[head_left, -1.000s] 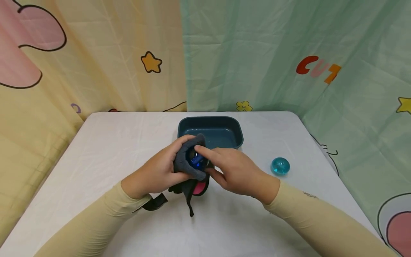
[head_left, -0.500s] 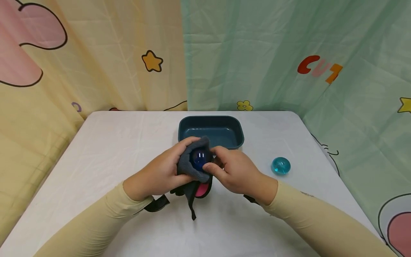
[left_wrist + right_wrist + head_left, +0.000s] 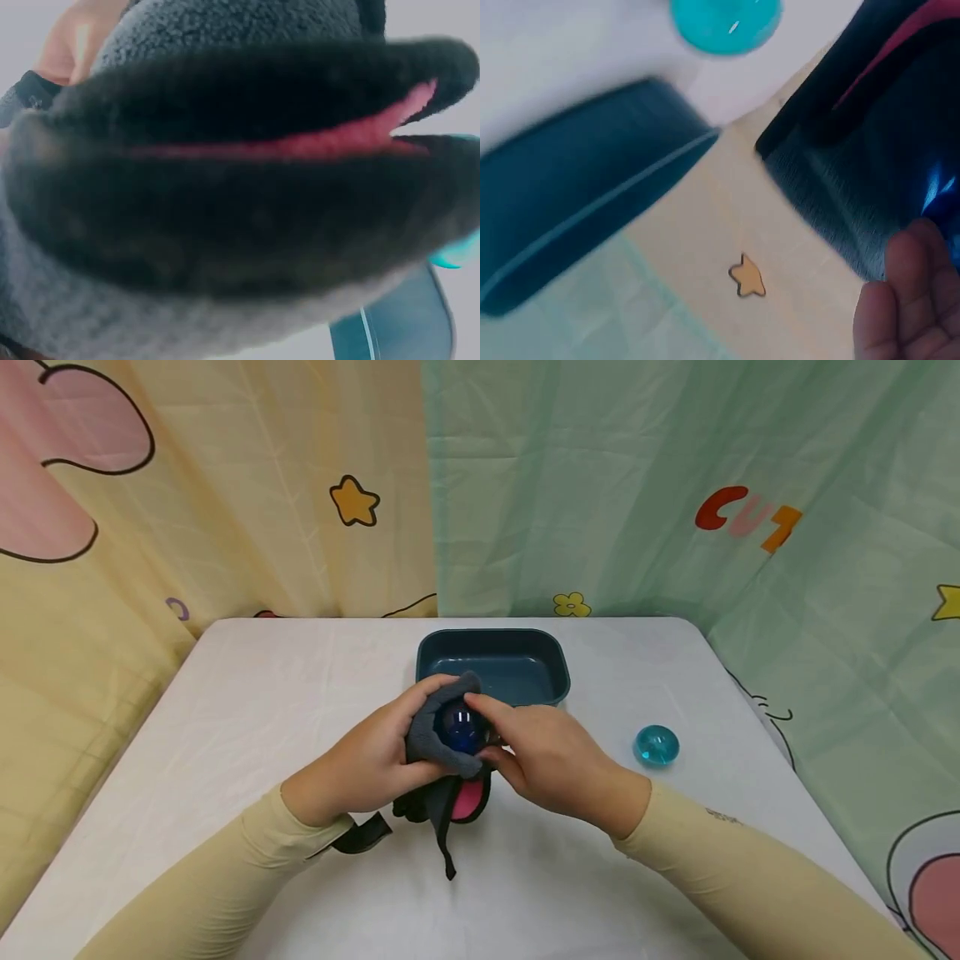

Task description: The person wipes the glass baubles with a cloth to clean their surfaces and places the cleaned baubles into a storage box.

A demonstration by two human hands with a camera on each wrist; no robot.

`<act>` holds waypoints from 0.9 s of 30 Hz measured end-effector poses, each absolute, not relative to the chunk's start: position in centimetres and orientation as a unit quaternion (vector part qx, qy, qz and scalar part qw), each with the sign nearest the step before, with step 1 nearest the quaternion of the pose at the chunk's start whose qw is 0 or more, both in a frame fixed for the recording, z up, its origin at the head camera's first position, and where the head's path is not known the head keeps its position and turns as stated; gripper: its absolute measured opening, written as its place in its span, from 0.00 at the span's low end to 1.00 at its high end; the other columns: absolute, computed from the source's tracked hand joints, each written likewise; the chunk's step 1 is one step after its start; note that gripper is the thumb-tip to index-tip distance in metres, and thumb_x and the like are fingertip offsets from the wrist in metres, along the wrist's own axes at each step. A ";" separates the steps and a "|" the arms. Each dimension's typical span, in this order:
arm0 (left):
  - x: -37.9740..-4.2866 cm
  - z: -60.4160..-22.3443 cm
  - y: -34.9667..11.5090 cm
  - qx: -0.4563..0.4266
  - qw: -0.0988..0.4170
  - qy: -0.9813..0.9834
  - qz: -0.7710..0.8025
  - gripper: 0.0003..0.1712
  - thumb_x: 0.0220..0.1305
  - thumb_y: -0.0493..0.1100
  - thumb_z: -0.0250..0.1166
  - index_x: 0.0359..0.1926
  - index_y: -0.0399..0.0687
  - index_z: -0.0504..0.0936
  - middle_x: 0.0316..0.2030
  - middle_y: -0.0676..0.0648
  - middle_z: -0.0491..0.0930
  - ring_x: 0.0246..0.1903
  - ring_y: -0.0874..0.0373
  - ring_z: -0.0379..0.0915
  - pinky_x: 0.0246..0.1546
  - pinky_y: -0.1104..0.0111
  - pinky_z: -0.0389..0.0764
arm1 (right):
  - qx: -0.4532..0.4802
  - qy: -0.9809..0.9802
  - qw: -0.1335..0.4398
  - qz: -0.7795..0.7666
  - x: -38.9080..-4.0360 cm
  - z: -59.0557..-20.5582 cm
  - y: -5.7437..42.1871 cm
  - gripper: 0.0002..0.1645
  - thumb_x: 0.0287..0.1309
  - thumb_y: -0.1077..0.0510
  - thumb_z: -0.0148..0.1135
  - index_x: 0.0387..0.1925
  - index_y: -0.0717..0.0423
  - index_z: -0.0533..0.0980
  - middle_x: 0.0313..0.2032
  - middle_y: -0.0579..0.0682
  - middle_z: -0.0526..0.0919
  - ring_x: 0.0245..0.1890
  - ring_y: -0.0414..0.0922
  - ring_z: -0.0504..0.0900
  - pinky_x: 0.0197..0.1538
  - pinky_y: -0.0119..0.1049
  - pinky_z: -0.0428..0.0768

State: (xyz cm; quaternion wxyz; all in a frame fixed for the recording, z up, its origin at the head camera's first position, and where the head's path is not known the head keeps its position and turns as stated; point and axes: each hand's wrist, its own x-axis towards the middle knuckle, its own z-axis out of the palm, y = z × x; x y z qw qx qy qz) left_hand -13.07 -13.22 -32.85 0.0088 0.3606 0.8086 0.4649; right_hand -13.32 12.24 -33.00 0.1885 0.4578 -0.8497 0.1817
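My left hand (image 3: 367,764) grips a soft grey plush piece (image 3: 426,739) with an open mouth facing up. A glossy dark blue ball (image 3: 462,727) sits in that mouth. My right hand (image 3: 558,760) pinches at the ball's right side, index finger on top and thumb at the lower edge by the fabric. Below hang a black strap (image 3: 442,839) and a pink oval patch (image 3: 468,797) edged in black. Up close in the left wrist view, thick black lip-like flaps (image 3: 225,217) part over a pink inside. Fingers (image 3: 911,277) meet the ball's blue shine in the right wrist view.
Behind my hands a dark teal rectangular bin (image 3: 517,681) stands on the white-covered table (image 3: 300,685). A clear turquoise ball (image 3: 657,746) rests to the right of my right hand. Patterned curtains (image 3: 585,493) hang around the back and sides.
My right hand's fingers have shifted on the ball: half a second ago the thumb lay on it, now the index finger does. The plush piece tipped slightly right and came back.
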 end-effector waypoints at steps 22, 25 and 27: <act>-13.1 -32.9 -13.0 0.366 -0.007 0.810 0.459 0.49 0.63 0.37 0.77 0.78 0.50 0.60 0.67 0.48 0.76 0.64 0.55 0.76 0.68 0.59 0.77 | 0.429 -0.866 0.129 0.223 -13.6 -32.8 12.2 0.35 0.66 0.54 0.73 0.67 0.64 0.70 0.36 0.48 0.90 0.31 0.39 0.86 0.36 0.32 0.84; -13.0 -33.0 -12.8 0.363 -0.007 0.816 0.450 0.49 0.63 0.37 0.77 0.78 0.49 0.60 0.66 0.47 0.77 0.62 0.55 0.77 0.67 0.57 0.78 | 0.376 -0.877 0.064 0.293 -13.3 -32.8 12.0 0.26 0.70 0.52 0.69 0.60 0.64 0.74 0.31 0.46 0.88 0.27 0.36 0.81 0.30 0.30 0.80; -13.0 -33.0 -12.8 0.364 -0.008 0.818 0.445 0.49 0.63 0.37 0.77 0.78 0.49 0.60 0.65 0.47 0.77 0.62 0.55 0.77 0.66 0.56 0.78 | 0.361 -0.878 0.054 0.309 -13.2 -32.8 11.9 0.21 0.71 0.51 0.67 0.56 0.62 0.76 0.30 0.45 0.87 0.27 0.36 0.80 0.30 0.30 0.79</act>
